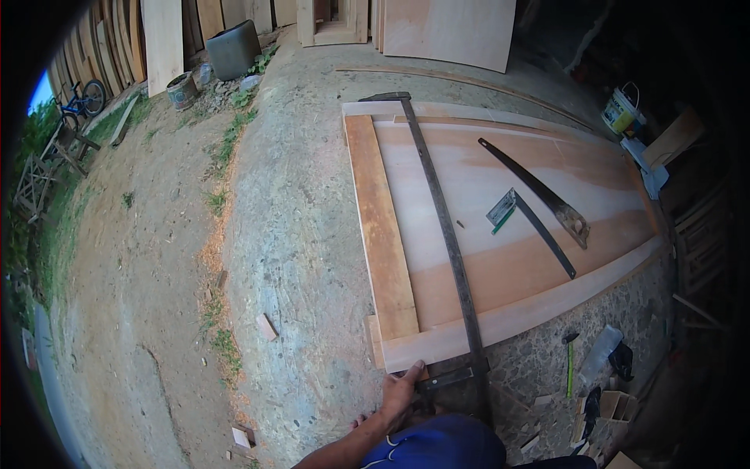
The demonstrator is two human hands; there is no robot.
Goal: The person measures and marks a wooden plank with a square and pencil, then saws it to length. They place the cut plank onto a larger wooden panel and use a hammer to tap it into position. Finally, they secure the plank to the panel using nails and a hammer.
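Observation:
My left hand (401, 392) is at the near left corner of a framed wooden panel (437, 273) lying on the ground. Its thumb presses a small wood block (423, 374) between the panel's near edge and the jaw of a long bar clamp (442, 211); the other fingers are mostly hidden. Across the panel runs the clamp's dark bar, its far jaw (384, 97) over the far edge. A handsaw (539, 187) and a try square (535, 227) with a green pencil (502, 222) beside it lie on top. My right hand is out of sight.
A hammer (569, 363) with a green handle, a clear plastic bag (601, 349) and wood offcuts lie on the ground at near right. Beyond the panel's far right corner stands a bucket (621, 112). Boards (449, 31) lean at the back, behind a long strip (461, 86).

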